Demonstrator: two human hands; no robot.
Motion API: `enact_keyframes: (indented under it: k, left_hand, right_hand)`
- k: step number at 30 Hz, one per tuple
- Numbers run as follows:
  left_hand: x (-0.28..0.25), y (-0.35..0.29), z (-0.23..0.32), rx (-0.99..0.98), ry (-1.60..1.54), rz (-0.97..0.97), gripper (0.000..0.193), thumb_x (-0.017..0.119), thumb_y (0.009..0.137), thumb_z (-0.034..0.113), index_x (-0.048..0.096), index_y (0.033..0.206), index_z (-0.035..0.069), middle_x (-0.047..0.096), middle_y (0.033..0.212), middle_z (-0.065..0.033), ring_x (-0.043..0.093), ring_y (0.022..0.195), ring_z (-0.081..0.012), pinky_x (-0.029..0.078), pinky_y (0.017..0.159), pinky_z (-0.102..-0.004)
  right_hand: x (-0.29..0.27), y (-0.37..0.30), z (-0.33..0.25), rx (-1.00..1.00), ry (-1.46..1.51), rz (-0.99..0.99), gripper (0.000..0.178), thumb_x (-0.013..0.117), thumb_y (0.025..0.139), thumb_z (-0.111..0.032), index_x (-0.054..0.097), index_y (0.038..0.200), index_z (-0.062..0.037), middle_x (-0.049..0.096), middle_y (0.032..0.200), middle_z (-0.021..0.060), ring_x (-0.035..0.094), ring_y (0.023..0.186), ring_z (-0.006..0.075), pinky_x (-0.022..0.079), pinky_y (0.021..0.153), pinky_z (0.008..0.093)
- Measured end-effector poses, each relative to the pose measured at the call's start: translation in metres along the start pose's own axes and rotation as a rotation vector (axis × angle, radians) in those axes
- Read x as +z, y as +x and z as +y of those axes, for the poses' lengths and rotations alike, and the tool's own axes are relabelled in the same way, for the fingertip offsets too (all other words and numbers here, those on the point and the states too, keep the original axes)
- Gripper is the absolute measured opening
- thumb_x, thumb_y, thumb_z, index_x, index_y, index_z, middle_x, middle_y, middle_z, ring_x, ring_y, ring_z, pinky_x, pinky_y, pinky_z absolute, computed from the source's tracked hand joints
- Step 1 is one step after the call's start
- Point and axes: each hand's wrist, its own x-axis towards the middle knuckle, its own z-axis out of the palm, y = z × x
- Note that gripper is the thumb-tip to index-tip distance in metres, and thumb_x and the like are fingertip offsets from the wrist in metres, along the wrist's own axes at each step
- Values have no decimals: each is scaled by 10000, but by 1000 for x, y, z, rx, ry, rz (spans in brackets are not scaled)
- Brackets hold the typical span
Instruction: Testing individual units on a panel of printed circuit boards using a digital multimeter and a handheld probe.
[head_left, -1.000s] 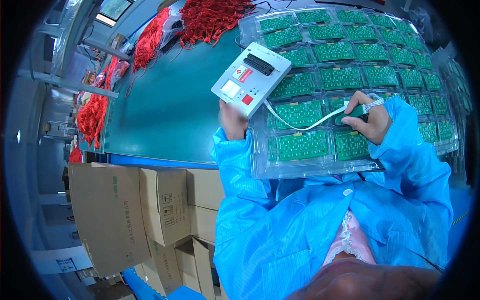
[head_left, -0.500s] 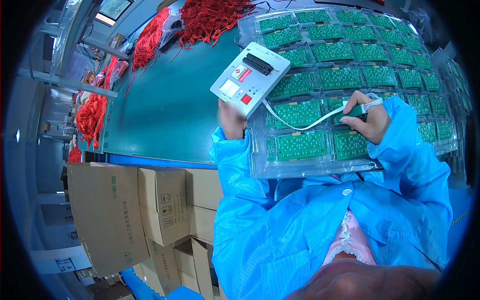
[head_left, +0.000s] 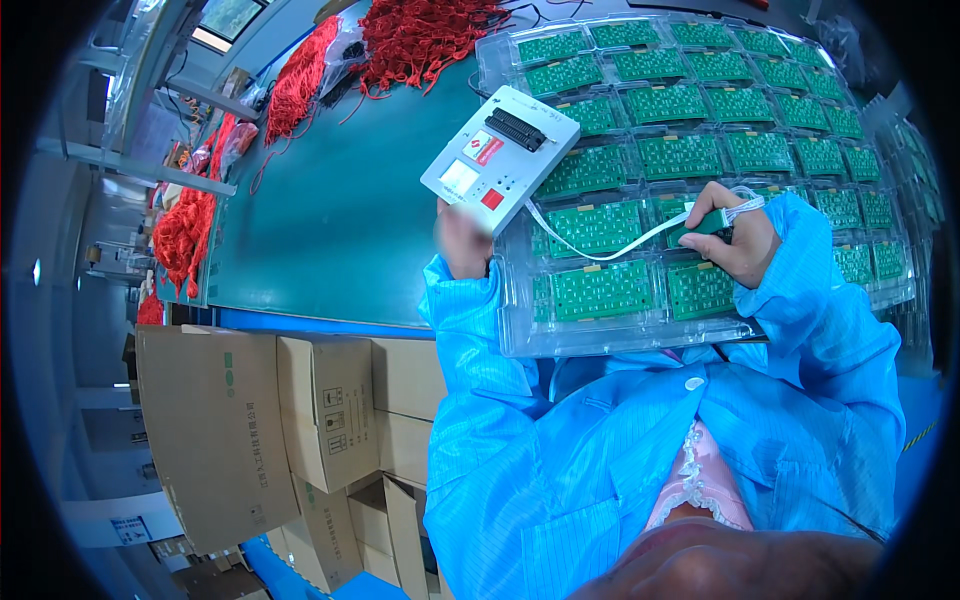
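Observation:
My left hand [head_left: 464, 243] grips the lower corner of a white chip programmer [head_left: 515, 165], a flat box with a black socket, a red button and a small pale panel. From its side a white ribbon cable [head_left: 630, 244] curves right to my right hand [head_left: 745, 245]. That hand pinches a small green connector board [head_left: 708, 224] between thumb and fingers, held over the tray. Below it lies a clear plastic tray [head_left: 600, 338] filled with rows of green circuit boards [head_left: 603, 290]. The programmer partly covers the tray's left edge.
A green-topped table [head_left: 320, 220] stretches left of the tray. Bundles of red cords [head_left: 425, 40] lie along its far edge, with more red cords [head_left: 183, 235] hanging at the left. Cardboard boxes [head_left: 210, 430] stand below the table's near edge. Further clear trays [head_left: 915, 160] sit at the right.
Hardly anything differs. The programmer, the ribbon cable and both hands keep nearly the same place and grip.

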Motion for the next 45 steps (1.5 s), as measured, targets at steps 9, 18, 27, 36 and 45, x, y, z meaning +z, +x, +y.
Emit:
enact_keyframes:
  k: [9, 18, 27, 36, 45]
  left_hand:
    - [-19, 2, -12, -11, 71, 38, 536, 500, 831, 270, 265, 1246, 26, 496, 1078, -166, 562, 885, -238, 470, 727, -286]
    - [25, 7, 9, -141, -91, 416, 481, 391, 849, 398, 382, 1189, 59, 536, 1061, -121, 569, 765, -188, 436, 608, -245]
    - [29, 22, 29, -245, -72, 487, 463, 451, 809, 357, 418, 1151, 48, 562, 1019, -115, 572, 757, -194, 430, 598, -250]
    - [-49, 15, 22, 156, -366, 510, 434, 491, 793, 283, 391, 1153, 62, 558, 1005, -100, 576, 853, -213, 477, 657, -245]
    - [-74, 13, 10, 115, -116, 634, 403, 445, 841, 261, 383, 1139, -3, 523, 1055, -179, 563, 908, -262, 481, 707, -291]
  right_hand:
    - [-2, -2, 8, -76, -150, 28, 163, 614, 701, -27, 495, 800, -79, 489, 644, 10, 413, 530, 104, 341, 515, 226]
    - [-2, -1, 3, 28, -18, 5, 185, 636, 690, -42, 499, 807, -87, 507, 656, 20, 434, 540, 101, 343, 509, 222]
    - [-22, -4, -19, -9, 56, 13, 156, 616, 690, -29, 512, 793, -81, 518, 661, 21, 450, 547, 103, 354, 505, 237]
    - [13, 29, -60, -190, 87, -108, 258, 596, 654, -5, 541, 896, -73, 539, 635, 36, 490, 507, 115, 384, 459, 240]
    - [46, 5, -39, -409, -272, -119, 347, 585, 658, -52, 522, 999, -64, 593, 781, 68, 581, 695, 239, 464, 609, 319]
